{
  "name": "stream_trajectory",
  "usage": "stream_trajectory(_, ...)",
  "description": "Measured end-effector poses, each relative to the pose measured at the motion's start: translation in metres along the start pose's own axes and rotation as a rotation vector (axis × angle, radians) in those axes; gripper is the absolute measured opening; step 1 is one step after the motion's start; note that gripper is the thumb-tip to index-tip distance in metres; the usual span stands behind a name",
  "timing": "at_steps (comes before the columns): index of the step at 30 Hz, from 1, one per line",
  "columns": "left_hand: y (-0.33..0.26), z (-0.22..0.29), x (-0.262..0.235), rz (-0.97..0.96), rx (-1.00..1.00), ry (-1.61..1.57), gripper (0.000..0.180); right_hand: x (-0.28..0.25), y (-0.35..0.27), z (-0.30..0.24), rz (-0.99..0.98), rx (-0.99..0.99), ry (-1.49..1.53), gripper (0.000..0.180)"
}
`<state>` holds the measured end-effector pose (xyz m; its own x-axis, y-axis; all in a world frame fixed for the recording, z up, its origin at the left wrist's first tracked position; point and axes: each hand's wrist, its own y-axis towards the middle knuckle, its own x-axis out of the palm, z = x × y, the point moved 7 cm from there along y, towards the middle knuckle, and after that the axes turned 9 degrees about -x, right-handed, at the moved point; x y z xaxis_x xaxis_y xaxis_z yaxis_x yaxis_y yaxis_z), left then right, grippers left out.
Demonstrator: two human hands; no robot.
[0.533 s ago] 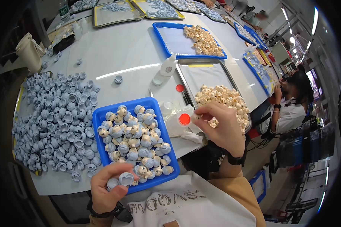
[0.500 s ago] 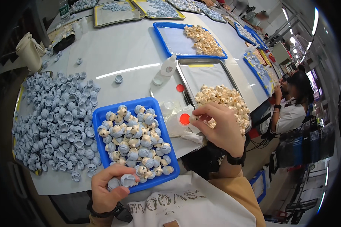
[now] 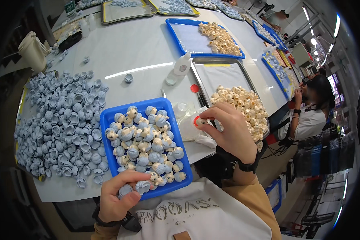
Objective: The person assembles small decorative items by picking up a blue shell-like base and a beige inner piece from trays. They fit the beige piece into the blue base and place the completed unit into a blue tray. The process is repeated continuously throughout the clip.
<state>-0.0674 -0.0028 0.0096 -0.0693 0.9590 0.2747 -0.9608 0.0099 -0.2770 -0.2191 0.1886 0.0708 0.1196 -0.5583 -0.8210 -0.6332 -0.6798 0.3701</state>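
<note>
1. Left hand [image 3: 116,197]: grip curled, thumb and fingers closed round two blue cups [image 3: 143,186] at the near edge of the blue tray [image 3: 168,191].
2. Right hand [image 3: 231,129]: grip pinched on a small cream piece [image 3: 202,121], near the white tub [image 3: 188,130] on the bench [image 3: 128,46].
3. Dark lettering [image 3: 184,209] crosses the white top [image 3: 220,208]; the white bottle [image 3: 183,64] bears a small round label [image 3: 183,68].

Bright, cool indoor light; ceiling tubes [image 3: 337,25] glow white at upper right, and a streak of glare [image 3: 139,70] crosses the tabletop [image 3: 128,44]. Fisheye curvature bends the edges toward a black rim; the far background looks soft
</note>
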Motion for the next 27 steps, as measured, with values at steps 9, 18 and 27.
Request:
stream_trajectory(9,0.002,0.002,0.004,-0.036,0.018,-0.043,0.041,-0.004,-0.013,0.008,0.113,0.024,-0.006,0.014)
stream_trajectory(18,0.010,-0.004,0.004,-0.019,-0.009,-0.102,0.048,0.003,-0.021,-0.052,0.232,-0.229,0.477,0.033)
stream_trajectory(27,0.012,0.010,0.005,0.006,0.284,0.064,0.033,0.029,-0.009,-0.087,0.091,-0.299,0.652,0.031)
